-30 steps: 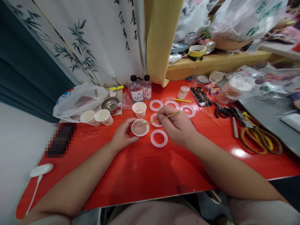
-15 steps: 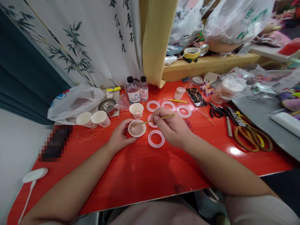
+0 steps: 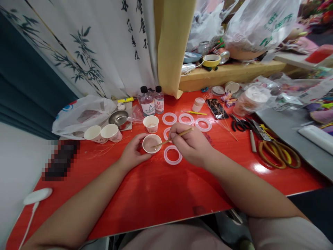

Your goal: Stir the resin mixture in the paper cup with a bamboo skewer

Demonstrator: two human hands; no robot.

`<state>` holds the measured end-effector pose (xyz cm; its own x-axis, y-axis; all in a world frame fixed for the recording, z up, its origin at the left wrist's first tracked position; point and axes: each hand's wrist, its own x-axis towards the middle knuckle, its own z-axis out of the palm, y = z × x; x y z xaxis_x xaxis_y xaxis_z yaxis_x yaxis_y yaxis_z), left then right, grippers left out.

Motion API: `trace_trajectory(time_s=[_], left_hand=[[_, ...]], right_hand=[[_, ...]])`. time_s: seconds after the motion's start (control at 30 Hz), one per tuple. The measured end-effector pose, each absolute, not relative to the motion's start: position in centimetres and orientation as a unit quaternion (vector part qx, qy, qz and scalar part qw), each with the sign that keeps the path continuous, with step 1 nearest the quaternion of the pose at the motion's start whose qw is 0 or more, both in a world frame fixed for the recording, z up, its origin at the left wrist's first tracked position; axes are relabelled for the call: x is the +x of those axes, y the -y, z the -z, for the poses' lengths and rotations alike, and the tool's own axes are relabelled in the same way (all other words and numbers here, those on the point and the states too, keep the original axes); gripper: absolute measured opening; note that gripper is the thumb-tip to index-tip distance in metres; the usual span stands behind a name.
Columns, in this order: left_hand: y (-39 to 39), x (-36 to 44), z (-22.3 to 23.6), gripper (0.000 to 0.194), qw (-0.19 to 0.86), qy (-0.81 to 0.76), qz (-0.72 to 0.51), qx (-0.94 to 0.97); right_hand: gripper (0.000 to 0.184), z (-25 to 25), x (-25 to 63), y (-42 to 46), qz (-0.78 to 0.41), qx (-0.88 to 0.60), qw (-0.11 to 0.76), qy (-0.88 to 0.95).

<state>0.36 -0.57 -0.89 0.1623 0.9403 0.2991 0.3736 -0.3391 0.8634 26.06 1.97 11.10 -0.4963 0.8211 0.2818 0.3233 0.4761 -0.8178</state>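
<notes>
My left hand (image 3: pixel 134 151) is wrapped around the left side of a small white paper cup (image 3: pixel 152 143) standing on the red table. Pinched in my right hand (image 3: pixel 191 144) is a thin wooden stick (image 3: pixel 182 133), its lower tip dipped into the cloudy liquid in that cup. Several translucent ring-shaped silicone molds lie close by; one ring mold (image 3: pixel 172 155) sits just right of the cup, and another is partly hidden by my right hand. Right behind the held cup stands a second paper cup (image 3: pixel 151 124). Bottles marked A (image 3: pixel 148 104) and B (image 3: pixel 159 101) stand farther back.
Two paper cups (image 3: pixel 110 132) and a metal bowl (image 3: pixel 119 118) stand at left beside a plastic bag (image 3: pixel 80 114). Yellow tweezers (image 3: pixel 195 113), a small jar (image 3: pixel 198 104) and a phone (image 3: pixel 216 108) lie toward the back. Large scissors (image 3: pixel 275 152) rest on the right.
The stick's tip has shifted right and toward me inside the cup, moved by my right hand. My left hand keeps its hold on the cup.
</notes>
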Motion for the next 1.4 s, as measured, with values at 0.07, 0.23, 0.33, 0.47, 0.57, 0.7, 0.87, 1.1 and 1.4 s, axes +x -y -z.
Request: trace_trajectory(time_s=[0.07, 0.23, 0.33, 0.47, 0.57, 0.7, 0.87, 1.1, 1.4], left_hand=[[0.6, 0.4, 0.7, 0.063, 0.328, -0.470, -0.443, 0.689], [0.5, 0.6, 0.5, 0.064, 0.335, -0.452, -0.452, 0.692], [0.4, 0.6, 0.7, 0.063, 0.338, -0.457, -0.448, 0.690], [0.4, 0.5, 0.9, 0.064, 0.343, -0.459, -0.450, 0.685], [0.4, 0.6, 0.7, 0.064, 0.347, -0.459, -0.450, 0.683], [0.5, 0.7, 0.2, 0.062, 0.346, -0.473, -0.449, 0.675], [0.4, 0.4, 0.7, 0.064, 0.332, -0.481, -0.447, 0.677], [0.4, 0.4, 0.5, 0.063, 0.324, -0.483, -0.439, 0.685], [0.4, 0.4, 1.0, 0.066, 0.310, -0.484, -0.447, 0.685]], right_hand=[[0.014, -11.1, 26.1, -1.9, -0.369, -0.354, 0.347, 0.786], [0.014, -10.9, 26.0, -2.0, -0.343, -0.370, 0.363, 0.783], [0.016, -10.7, 26.0, -2.0, -0.384, -0.342, 0.356, 0.780], [0.015, -10.7, 26.0, -1.9, -0.380, -0.338, 0.385, 0.770], [0.016, -10.7, 26.3, -1.9, -0.369, -0.337, 0.406, 0.765], [0.016, -10.7, 26.8, -2.0, -0.378, -0.341, 0.429, 0.746], [0.016, -11.4, 27.0, -1.7, -0.363, -0.349, 0.441, 0.743], [0.018, -11.5, 27.0, -2.1, -0.373, -0.339, 0.445, 0.740], [0.015, -11.4, 26.4, -2.0, -0.371, -0.349, 0.360, 0.782]])
